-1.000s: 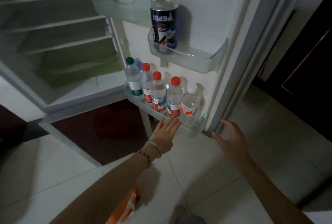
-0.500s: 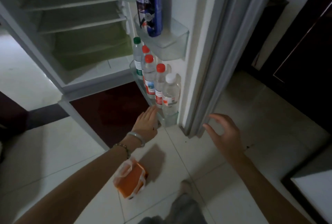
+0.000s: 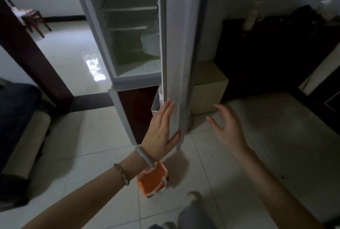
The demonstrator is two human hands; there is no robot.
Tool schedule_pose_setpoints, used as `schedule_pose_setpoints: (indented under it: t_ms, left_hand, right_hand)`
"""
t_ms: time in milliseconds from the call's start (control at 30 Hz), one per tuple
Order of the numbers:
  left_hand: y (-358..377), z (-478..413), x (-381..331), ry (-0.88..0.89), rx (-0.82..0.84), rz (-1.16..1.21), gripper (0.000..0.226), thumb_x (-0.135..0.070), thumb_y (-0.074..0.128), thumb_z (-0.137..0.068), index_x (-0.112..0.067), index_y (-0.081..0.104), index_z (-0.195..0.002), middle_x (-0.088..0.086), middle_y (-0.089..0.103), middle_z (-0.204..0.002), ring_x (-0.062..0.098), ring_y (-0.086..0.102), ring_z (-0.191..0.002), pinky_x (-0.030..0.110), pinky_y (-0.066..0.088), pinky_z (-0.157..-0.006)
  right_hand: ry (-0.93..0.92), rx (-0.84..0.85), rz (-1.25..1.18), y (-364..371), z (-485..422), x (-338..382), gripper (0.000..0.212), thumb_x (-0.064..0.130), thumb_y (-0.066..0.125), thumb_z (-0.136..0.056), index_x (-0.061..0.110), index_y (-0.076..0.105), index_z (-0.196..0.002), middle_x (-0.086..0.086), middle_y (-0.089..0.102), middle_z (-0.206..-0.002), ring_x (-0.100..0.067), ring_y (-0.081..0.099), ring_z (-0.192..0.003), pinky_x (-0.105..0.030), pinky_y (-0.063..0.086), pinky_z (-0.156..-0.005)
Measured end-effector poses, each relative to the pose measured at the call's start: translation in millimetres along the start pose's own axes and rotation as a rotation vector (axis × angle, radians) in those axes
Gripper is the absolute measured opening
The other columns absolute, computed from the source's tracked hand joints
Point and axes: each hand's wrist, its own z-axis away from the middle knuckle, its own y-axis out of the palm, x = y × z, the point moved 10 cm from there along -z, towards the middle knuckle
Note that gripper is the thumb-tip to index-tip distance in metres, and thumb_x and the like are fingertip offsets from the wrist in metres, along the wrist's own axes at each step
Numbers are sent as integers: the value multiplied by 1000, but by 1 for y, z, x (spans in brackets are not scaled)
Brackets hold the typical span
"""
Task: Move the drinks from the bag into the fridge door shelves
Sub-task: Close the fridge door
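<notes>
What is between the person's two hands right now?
In the head view, the lower edge of the fridge door stands between them: the left hand lies flat on it, while the right hand hovers open, apart.

Both forearms bare, no sleeves. Left wrist: pale grey bangle (image 3: 145, 157), then beaded bracelet (image 3: 121, 174) further up arm from bangle. Grey trouser leg (image 3: 195, 216) and light shoe tip (image 3: 193, 194) below bangle

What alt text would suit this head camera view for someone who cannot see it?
A person's left hand lies flat on the edge of a white fridge door, seen edge-on. The right hand hovers open beside it; an orange bag sits on the tiled floor.
</notes>
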Motion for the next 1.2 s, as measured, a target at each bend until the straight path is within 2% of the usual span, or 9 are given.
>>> schedule_pose_setpoints:
  t_ms: [67,167,367,533,667,800,900,1000,1200]
  left_hand:
    - [-11,-1,12,-65,-27,9,77,-38,50,-85,-14,9,-146,4,8,-152,9,5,-141,23,6,-115]
    - [-29,-2,40,-165,-61,-39,84,-44,48,-84,-19,-3,-146,-2,-3,-152,11,1,-141,34,10,-113]
    - [-81,-6,116,-373,-107,-83,87,-48,46,-82,-18,-5,-146,10,4,-156,17,6,-143,36,14,-115]
    - [-109,-19,181,-483,-104,-90,92,-37,55,-84,-13,-7,-148,6,5,-157,18,11,-143,45,23,-114]
    - [-123,-38,224,-602,-158,5,96,-24,59,-80,-18,-10,-147,4,9,-156,15,19,-141,40,20,-116]
    - [-132,-59,259,-659,-206,58,101,-8,63,-81,-19,-12,-146,5,10,-156,16,17,-141,40,19,-116]
    - [-140,-71,289,-705,-219,46,102,-14,63,-78,-23,-13,-146,6,5,-157,18,11,-143,48,22,-114]
    - [-150,-84,320,-720,-236,87,101,-23,61,-73,-29,-8,-146,5,7,-156,20,16,-142,50,28,-111]
    - [-163,-117,372,-693,-232,221,101,-20,63,-72,-16,-4,-147,4,6,-156,16,10,-143,45,21,-115]
  right_hand:
    - [-53,67,-21,22,-10,19,42,16,69,-83,4,56,-121,-14,58,-120,-24,54,-109,-38,47,-91]
    - [-86,180,-77,58,-34,37,47,14,67,-85,6,52,-128,-13,53,-129,-24,51,-118,-45,46,-98]
    - [-267,365,-139,149,-85,91,54,16,64,-87,11,44,-137,-9,39,-146,-24,38,-134,-44,40,-106]
    - [-534,419,-59,211,-123,140,59,16,62,-87,14,38,-140,-10,23,-154,-24,22,-142,-34,26,-110]
    - [-683,436,46,252,-158,157,68,17,63,-86,16,29,-144,-12,12,-157,-22,8,-142,-37,21,-111]
    - [-732,489,141,289,-186,163,74,16,64,-85,15,23,-147,-15,5,-157,-27,5,-143,-41,16,-114]
    - [-754,515,190,311,-202,169,76,15,64,-84,14,22,-147,-17,1,-157,-30,5,-144,-43,14,-115]
    - [-730,506,218,330,-220,175,76,14,65,-83,12,23,-146,-18,3,-156,-30,5,-142,-44,14,-114]
    - [-646,465,296,363,-255,184,77,13,66,-82,13,23,-146,-18,4,-156,-28,3,-141,-43,9,-113]
